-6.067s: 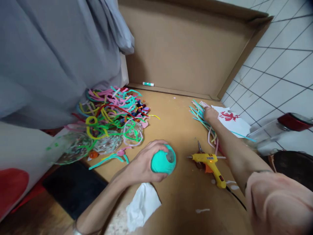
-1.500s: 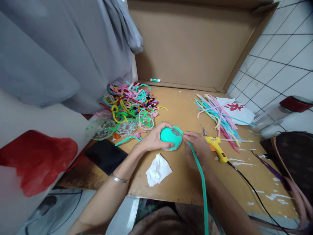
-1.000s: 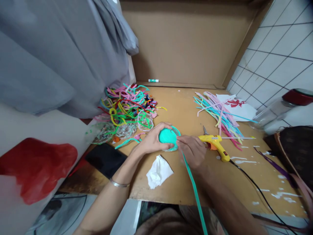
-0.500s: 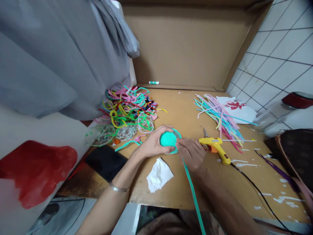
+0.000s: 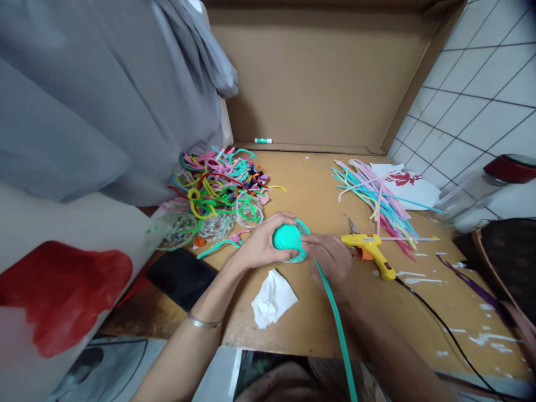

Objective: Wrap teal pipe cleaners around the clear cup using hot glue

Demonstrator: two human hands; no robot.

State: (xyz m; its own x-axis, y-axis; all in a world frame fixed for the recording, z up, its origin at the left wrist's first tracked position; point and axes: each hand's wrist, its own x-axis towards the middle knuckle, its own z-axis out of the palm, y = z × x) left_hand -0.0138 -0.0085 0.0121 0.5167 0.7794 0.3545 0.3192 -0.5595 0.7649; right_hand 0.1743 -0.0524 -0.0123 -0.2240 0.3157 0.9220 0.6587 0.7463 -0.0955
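Observation:
A round turquoise piece (image 5: 287, 238) with a clear rim on its right side sits in my left hand (image 5: 263, 241), whose thumb and fingers curve round it. At its right edge, the fingers of my right hand (image 5: 330, 258) are pinched together on a turquoise strip (image 5: 337, 318). From there the strip hangs down past my right wrist to the bottom of the view. Just right of my right hand lies a yellow glue gun (image 5: 371, 247). A crumpled white tissue (image 5: 274, 298) is below the round piece.
Tangled coloured pipe cleaners (image 5: 218, 181) and clear dishes (image 5: 216, 224) lie at the left, near a black phone (image 5: 181, 277). Straight pipe cleaners (image 5: 377, 195) lie at the back right. A clear bottle (image 5: 469, 192) and a brown bag (image 5: 502, 257) stand further right.
The lower part of the turquoise strip has swung slightly to the right. My right fingers have shifted a little at the round piece's edge, while my left hand holds nearly still.

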